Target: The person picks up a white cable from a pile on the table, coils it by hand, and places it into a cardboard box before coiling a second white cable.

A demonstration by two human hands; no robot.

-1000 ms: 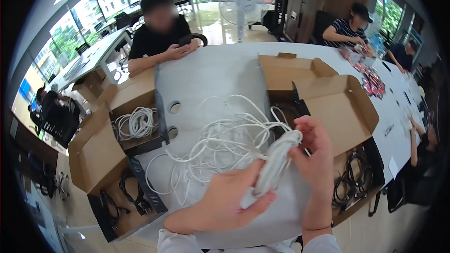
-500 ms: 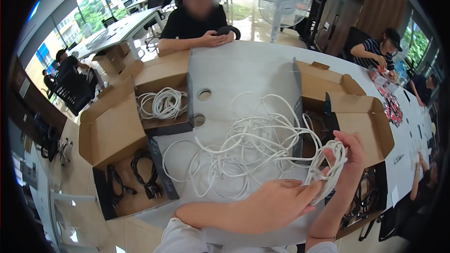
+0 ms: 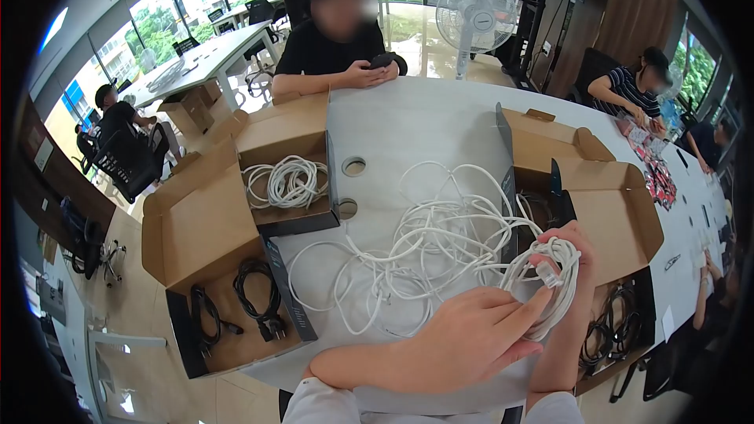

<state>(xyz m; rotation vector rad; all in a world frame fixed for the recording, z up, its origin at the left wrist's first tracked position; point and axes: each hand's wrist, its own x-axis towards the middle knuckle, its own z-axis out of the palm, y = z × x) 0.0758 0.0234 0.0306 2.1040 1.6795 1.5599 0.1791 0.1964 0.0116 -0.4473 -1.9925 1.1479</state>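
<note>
Your coil of white cable (image 3: 567, 294) is held up above the near right part of the desk (image 3: 393, 126), its loops standing roughly upright. A clear plug (image 3: 548, 273) shows on the loops. Your right hand (image 3: 586, 263) is clamped on the coil, fingers curled over its top and palm behind it. Your left hand (image 3: 471, 338) comes across from the other side, its index finger reaching over the loops to the plug; you cannot tell from this view whether its thumb and fingers close on the cable.

Just beyond your hands, loose white cables (image 3: 424, 224) spread in a tangle on the desk, some strands running up to the coil.

Open cardboard boxes flank the tangle. On your left, the farther box (image 3: 294, 225) has a white cable bundle (image 3: 287, 180) in it, and the nearer box (image 3: 290, 290) has black cables (image 3: 273, 326). On your right, the nearer box (image 3: 616, 204) also has black cables (image 3: 624, 318); the farther box (image 3: 538, 133) is partly hidden.

Across the desk, a seated person (image 3: 326, 51) holds a dark object, with a white fan (image 3: 475, 20) behind to the right.
</note>
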